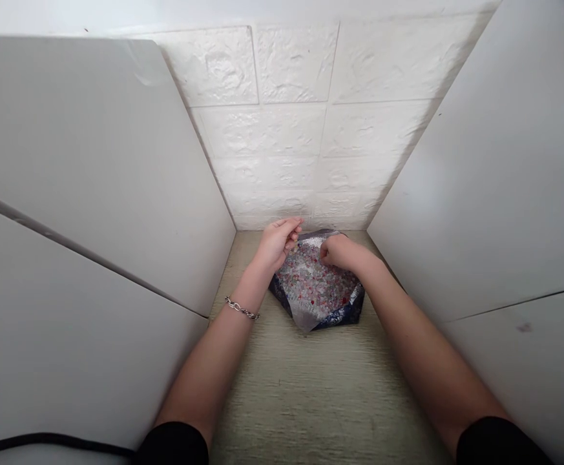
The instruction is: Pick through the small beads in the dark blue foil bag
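An open dark blue foil bag (pixel 347 314) lies on the pale wooden tabletop, spread wide and full of several small pink, white and red beads (pixel 311 287). My left hand (pixel 278 242) hovers over the bag's left rim, fingers curled with thumb and fingertips pinched together on something too small to name. My right hand (pixel 338 252) rests in the beads at the bag's upper right, fingers curled down into them. A silver chain bracelet (pixel 241 309) circles my left wrist.
Grey panels stand on both sides, left panel (pixel 92 194) and right panel (pixel 495 181), forming a narrow booth. A white brick-textured wall (pixel 301 123) closes the back. The wooden tabletop (pixel 320 394) stretches toward me between my forearms. A black cable (pixel 44 441) runs along the lower left.
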Action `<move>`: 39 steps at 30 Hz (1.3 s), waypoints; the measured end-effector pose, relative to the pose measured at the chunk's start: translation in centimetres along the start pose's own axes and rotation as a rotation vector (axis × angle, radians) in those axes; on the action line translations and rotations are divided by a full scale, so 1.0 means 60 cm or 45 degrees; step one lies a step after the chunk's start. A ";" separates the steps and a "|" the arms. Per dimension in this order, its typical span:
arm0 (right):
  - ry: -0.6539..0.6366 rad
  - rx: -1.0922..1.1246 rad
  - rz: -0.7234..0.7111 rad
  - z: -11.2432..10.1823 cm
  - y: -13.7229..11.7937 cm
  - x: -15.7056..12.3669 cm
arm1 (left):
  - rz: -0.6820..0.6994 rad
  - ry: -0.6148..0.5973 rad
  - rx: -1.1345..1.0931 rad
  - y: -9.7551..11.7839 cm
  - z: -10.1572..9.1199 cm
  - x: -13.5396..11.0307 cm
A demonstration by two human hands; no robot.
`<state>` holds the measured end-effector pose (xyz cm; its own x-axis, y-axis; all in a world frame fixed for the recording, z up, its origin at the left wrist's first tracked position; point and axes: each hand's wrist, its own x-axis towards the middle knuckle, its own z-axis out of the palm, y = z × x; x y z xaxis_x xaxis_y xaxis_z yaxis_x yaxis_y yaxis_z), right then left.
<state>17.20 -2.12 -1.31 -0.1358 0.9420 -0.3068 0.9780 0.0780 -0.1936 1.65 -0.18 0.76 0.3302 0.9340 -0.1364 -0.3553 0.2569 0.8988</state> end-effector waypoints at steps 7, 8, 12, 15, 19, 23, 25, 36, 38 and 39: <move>0.034 -0.079 0.041 0.006 -0.012 -0.004 | 0.008 0.002 0.020 0.000 0.000 0.000; 0.033 -0.081 0.038 0.006 -0.012 -0.005 | 0.008 0.003 0.019 -0.001 0.000 0.000; 0.005 -0.076 0.018 0.006 -0.012 -0.003 | 0.009 -0.002 0.018 -0.004 -0.002 0.004; -0.019 -0.062 -0.020 0.008 -0.010 0.001 | 0.009 -0.004 0.023 -0.006 -0.003 0.005; -0.025 -0.053 -0.068 0.011 -0.009 0.004 | 0.009 -0.005 0.021 -0.004 -0.001 0.001; 0.001 -0.033 -0.040 0.013 -0.013 0.001 | -0.001 -0.017 0.026 -0.003 -0.001 -0.001; 0.022 -0.032 -0.033 0.013 -0.014 -0.001 | -0.009 -0.014 0.041 -0.004 -0.002 0.000; 0.015 -0.064 -0.052 0.011 -0.020 -0.005 | 0.000 -0.018 0.040 -0.007 -0.002 0.001; 0.022 -0.022 -0.071 0.004 -0.016 -0.007 | 0.004 -0.008 0.052 -0.008 -0.002 0.001; 0.042 0.023 -0.081 -0.002 -0.013 -0.009 | 0.005 -0.004 0.059 -0.008 -0.001 0.001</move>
<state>16.50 -2.65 -0.91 -0.1919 0.9456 -0.2627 0.9645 0.1322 -0.2288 1.76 -0.20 0.30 0.3314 0.9342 -0.1319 -0.3160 0.2416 0.9175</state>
